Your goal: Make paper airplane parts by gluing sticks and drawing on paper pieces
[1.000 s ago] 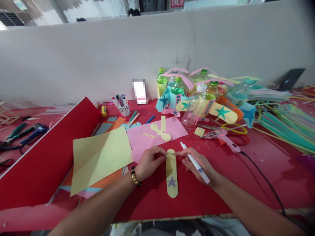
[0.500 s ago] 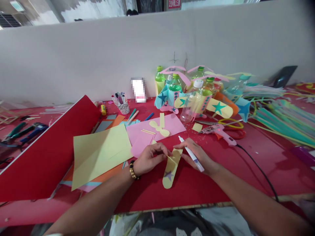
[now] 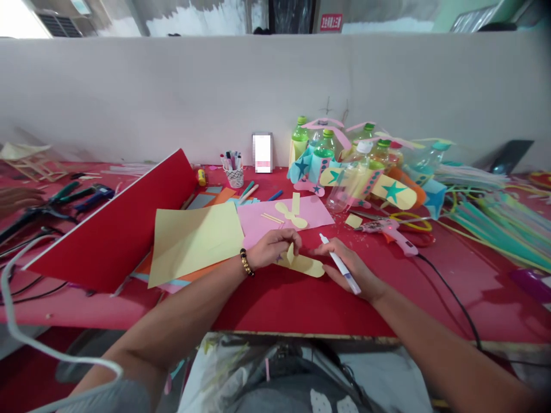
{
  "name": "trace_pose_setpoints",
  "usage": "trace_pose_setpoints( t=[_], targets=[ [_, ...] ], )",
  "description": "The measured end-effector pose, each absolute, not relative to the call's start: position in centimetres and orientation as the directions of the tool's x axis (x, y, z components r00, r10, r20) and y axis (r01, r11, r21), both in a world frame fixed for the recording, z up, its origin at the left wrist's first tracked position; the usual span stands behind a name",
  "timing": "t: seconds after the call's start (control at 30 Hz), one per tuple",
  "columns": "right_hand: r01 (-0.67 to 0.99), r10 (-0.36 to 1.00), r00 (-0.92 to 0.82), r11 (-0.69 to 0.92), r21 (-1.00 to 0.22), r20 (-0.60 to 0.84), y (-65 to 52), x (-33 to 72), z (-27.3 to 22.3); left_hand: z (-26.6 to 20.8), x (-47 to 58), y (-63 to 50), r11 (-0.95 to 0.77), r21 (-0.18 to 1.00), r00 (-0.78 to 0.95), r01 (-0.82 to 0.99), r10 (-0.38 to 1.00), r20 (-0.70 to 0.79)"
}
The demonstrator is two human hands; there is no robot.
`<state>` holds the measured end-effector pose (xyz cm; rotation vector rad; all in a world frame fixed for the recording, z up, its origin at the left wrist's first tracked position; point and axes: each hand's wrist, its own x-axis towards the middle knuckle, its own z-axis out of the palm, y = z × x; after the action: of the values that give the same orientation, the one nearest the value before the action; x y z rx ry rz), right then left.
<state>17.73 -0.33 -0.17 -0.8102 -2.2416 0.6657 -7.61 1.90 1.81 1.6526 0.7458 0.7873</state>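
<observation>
A yellow paper strip with rounded ends lies slantwise on the red tabletop between my hands. Part of a purple star shows at its left end, partly covered by my fingers. My left hand, with a beaded bracelet on the wrist, is closed at the strip's left part, pinching a small folded-looking yellow paper piece that stands up. My right hand grips a white marker, its tip pointing away from me, and its fingers are close to the strip's right end.
Behind my hands lie pink paper with a yellow propeller-shaped cutout, and a large yellow sheet. A pink glue gun is at right, below decorated bottles. A red board leans at left. A pen cup stands behind.
The yellow strip has been turned from pointing towards me to lying crosswise, its starred end now under my left hand. The small yellow piece now stands up. The view has shifted left.
</observation>
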Motion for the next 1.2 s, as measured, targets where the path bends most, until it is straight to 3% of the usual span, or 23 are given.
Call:
trace_pose_setpoints(
  t=[0.27,0.47,0.67,0.8,0.9,1.03,1.2],
  targets=[
    [0.345,0.662,-0.65,0.695,-0.631,0.374,-1.1,17.1,-0.4,2.0,-7.5,1.5,-0.309,0.947,0.618,0.083,0.762,0.195],
    [0.379,0.649,-0.685,0.705,-0.6,0.33,-1.0,17.2,-0.7,1.4,-7.2,1.6,-0.486,0.848,0.611,0.212,0.743,0.273],
    [0.426,0.646,-0.682,0.732,-0.531,0.343,-1.1,17.4,-1.0,0.3,-7.2,2.5,-0.533,0.773,0.436,0.344,0.82,0.372],
    [0.443,0.654,-0.67,0.732,-0.518,0.351,-1.3,17.4,-1.1,0.6,-7.2,2.5,-0.551,0.612,0.307,0.567,0.831,0.464],
    [0.473,0.67,-0.644,0.728,-0.496,0.368,-1.3,17.4,-1.4,1.5,-7.0,1.2,-0.606,0.442,0.345,0.661,0.769,0.538],
    [0.497,0.689,-0.611,0.717,-0.49,0.389,-1.2,17.6,-1.5,2.0,-5.9,-1.1,-0.733,0.295,0.622,0.613,0.677,0.393],
    [0.5,0.748,-0.549,0.651,-0.571,0.372,-1.4,17.7,-1.1,0.9,-4.7,-2.4,-0.748,0.187,0.712,0.637,0.664,0.228]
  ],
)
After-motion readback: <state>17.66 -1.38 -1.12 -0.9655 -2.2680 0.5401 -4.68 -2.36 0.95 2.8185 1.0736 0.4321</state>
